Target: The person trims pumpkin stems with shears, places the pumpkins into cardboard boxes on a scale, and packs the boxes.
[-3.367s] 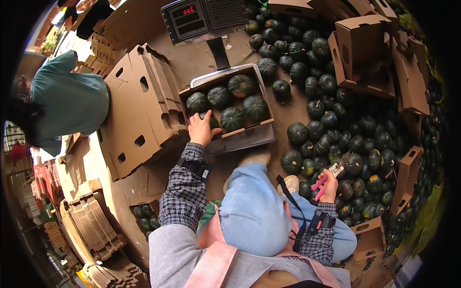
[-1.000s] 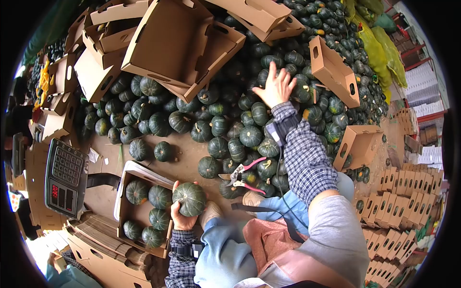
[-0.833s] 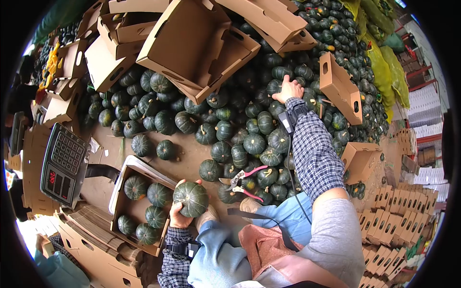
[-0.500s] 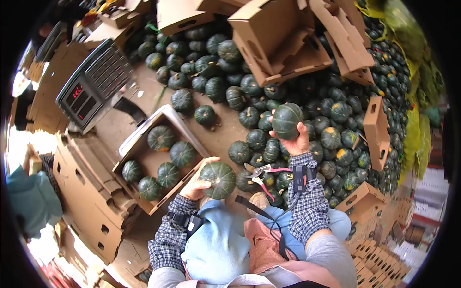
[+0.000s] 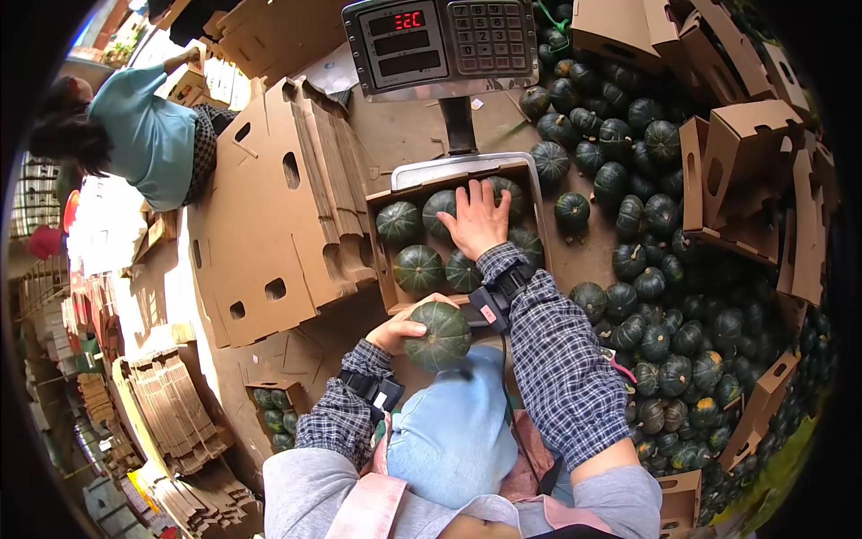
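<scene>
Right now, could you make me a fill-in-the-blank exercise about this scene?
The pumpkin nearest the wearer's lap is in the ____ hand. The right hand is over the box, palm ____. The display's digits glow ____. The co-worker is on the picture's ____ side.

Missing words: left; down; red; left.

The left hand [image 5: 392, 334] holds a green squash [image 5: 437, 336]; other squashes [image 5: 418, 269] lie boxed.
</scene>
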`<state>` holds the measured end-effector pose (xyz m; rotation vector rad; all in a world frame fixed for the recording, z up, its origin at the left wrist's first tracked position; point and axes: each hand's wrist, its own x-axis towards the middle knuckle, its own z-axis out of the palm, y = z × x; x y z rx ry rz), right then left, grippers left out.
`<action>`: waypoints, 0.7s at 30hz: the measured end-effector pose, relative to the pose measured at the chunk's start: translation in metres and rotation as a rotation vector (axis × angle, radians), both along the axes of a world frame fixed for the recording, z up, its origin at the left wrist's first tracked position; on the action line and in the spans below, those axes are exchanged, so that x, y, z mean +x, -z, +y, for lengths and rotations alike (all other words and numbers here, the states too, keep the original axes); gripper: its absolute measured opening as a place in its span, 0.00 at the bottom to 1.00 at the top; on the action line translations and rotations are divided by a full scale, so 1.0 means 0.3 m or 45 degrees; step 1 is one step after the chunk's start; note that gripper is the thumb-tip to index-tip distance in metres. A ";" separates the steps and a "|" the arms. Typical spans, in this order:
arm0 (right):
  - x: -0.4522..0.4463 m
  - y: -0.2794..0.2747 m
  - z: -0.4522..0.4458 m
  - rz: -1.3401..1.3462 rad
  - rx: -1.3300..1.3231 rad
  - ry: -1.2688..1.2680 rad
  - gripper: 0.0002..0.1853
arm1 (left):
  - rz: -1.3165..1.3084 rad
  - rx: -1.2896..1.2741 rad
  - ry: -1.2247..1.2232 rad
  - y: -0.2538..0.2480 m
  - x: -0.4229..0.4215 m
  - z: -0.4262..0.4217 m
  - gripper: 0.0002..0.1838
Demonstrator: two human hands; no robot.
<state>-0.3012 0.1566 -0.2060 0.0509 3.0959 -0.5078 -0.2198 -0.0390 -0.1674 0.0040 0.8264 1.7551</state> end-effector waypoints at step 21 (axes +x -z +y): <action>1.039 -0.055 0.731 0.517 -2.722 1.818 0.18 | -0.779 -0.377 0.242 0.100 0.105 0.170 0.29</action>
